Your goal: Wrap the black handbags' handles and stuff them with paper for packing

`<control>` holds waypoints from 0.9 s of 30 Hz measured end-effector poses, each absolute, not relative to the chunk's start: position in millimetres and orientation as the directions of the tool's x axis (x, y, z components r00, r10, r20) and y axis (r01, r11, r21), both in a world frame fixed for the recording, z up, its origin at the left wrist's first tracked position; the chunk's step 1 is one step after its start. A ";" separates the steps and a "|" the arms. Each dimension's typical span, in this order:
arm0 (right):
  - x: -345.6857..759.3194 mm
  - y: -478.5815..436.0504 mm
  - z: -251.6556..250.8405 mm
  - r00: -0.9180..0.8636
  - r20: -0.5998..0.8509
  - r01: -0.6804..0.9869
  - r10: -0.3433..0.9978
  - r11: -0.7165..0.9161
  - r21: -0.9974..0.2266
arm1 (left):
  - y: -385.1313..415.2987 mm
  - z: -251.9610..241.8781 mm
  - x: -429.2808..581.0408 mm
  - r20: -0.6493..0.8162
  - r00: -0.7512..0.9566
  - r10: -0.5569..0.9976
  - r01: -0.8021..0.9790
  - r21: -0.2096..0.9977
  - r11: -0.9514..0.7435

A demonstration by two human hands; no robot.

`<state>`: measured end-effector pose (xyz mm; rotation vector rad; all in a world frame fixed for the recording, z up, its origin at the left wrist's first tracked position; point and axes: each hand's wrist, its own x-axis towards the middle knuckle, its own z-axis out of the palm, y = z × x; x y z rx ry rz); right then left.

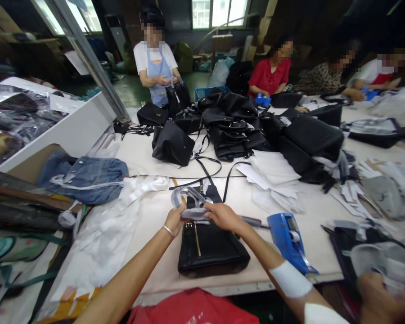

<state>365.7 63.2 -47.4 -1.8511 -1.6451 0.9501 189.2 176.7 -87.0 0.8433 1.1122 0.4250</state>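
Note:
A black backpack-style bag (pixel 216 252) with a gold zip and small buckle lies on the table in front of me. Above its top edge, a strap wrapped in clear plastic (pixel 193 213) stretches between my hands. My left hand (pixel 175 219) pinches its left end, fingers closed. At the right end, my right hand (pixel 224 217) grips the same wrapped strap. A loop of the clear wrapping rises just behind my fingers. Thin black straps (pixel 211 168) trail from the bag toward the back of the table.
A blue tape dispenser (pixel 288 243) stands right of the bag. White paper sheets (pixel 273 173) and a heap of black bags (pixel 232 121) lie behind. Denim fabric (pixel 84 175) and white wrapping (pixel 111 234) are on the left. Another person's hands (pixel 381 292) work at lower right.

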 end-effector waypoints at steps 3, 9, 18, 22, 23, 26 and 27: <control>374.2 83.4 -84.2 -0.066 -0.156 0.859 0.986 -0.024 -0.512 | 155.8 -102.7 156.1 -0.657 0.316 0.684 0.221 0.753 0.620; 361.2 77.8 -142.9 -0.080 -0.175 0.889 0.981 -0.009 -0.458 | 106.0 -116.8 124.4 -0.594 0.418 0.687 0.496 0.783 0.375; 368.9 -17.6 -143.3 0.538 -0.269 0.639 0.798 -0.595 -0.487 | 114.7 -134.3 111.7 -0.449 0.575 0.684 0.619 0.786 -0.004; 348.7 -55.1 -149.2 0.527 -0.333 0.584 0.782 -0.618 -0.527 | 130.7 -145.6 103.8 -0.470 0.556 0.686 0.682 0.730 -0.052; 345.3 -60.4 -150.1 0.518 -0.342 0.575 0.784 -0.615 -0.539 | 130.3 -146.8 102.6 -0.460 0.561 0.689 0.679 0.732 -0.064; 348.4 -66.9 -148.6 0.538 -0.357 0.571 0.764 -0.642 -0.512 | 121.5 -146.4 99.3 -0.397 0.590 0.703 0.634 0.766 -0.100; 353.9 -66.2 -146.6 0.558 -0.350 0.579 0.753 -0.655 -0.486 | 117.7 -145.1 97.9 -0.384 0.589 0.711 0.627 0.772 -0.102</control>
